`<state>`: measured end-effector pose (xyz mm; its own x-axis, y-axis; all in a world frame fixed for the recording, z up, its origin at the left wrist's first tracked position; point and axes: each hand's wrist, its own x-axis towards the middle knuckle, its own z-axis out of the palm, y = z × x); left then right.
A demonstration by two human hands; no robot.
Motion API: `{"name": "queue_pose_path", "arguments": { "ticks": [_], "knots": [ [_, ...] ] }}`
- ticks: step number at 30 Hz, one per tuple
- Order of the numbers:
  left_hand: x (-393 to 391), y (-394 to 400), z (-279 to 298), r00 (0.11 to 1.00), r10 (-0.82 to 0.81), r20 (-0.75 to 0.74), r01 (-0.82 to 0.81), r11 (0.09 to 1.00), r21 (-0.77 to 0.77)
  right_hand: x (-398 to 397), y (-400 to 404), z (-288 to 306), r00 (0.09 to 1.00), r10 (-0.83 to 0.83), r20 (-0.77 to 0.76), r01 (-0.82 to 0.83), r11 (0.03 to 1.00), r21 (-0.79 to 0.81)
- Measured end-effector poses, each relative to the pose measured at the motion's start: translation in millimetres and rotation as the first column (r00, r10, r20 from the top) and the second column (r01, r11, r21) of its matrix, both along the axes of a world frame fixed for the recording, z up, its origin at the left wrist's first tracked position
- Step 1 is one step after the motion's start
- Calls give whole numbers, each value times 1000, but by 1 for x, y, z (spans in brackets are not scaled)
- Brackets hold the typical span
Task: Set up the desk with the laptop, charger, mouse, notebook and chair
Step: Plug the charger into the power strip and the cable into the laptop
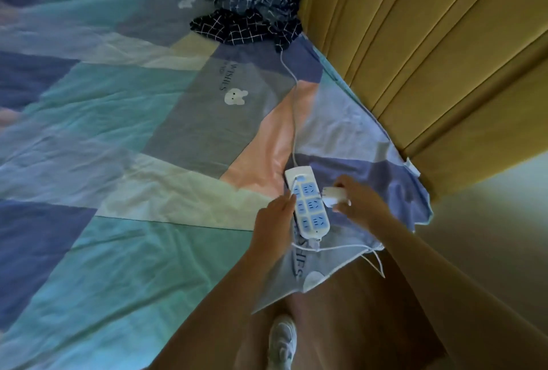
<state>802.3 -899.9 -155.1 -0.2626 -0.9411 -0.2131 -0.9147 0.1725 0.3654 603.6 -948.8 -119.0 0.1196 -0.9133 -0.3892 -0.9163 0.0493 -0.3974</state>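
Note:
A white power strip (310, 205) with blue sockets lies on the corner of a bed. My left hand (274, 222) rests against its left side, fingers laid along the edge. My right hand (357, 202) grips a small white charger plug (333, 196) just to the right of the strip, apart from the sockets. A thin white cable (293, 120) runs from the strip's far end up the bed. Another white cord (341, 249) loops off the strip's near end over the bed corner.
The bed has a patchwork sheet (118, 132) of blue, teal, grey and pink. A crumpled dark checked garment (255, 13) lies by the yellow padded headboard (430, 43). My shoe (283, 340) stands on the brown floor below the bed corner.

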Motion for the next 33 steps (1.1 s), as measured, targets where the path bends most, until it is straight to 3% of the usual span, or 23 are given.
{"name": "queue_pose_path", "arguments": {
  "ticks": [8, 16, 23, 30, 33],
  "knots": [
    [4, -42, -63, 998, 33, -58, -32, 999, 15, 8, -64, -48, 969, 204, -141, -209, 978, -18],
    [12, -37, -90, 993, 23, -116, -16, 998, 60, 16, -77, -49, 912, 325, -250, -337, 941, -8],
    [13, -38, -93, 986, -42, -163, 47, 998, 28, 35, -72, -46, 731, 476, -490, -532, 846, 29],
    [17, -39, -100, 984, -78, -163, 85, 996, 35, 56, -76, -59, 491, 567, -662, -653, 742, 151],
    [18, -39, -101, 985, -77, -157, 87, 995, 55, 63, -74, -63, 454, 563, -691, -647, 741, 178]
  ]
}}
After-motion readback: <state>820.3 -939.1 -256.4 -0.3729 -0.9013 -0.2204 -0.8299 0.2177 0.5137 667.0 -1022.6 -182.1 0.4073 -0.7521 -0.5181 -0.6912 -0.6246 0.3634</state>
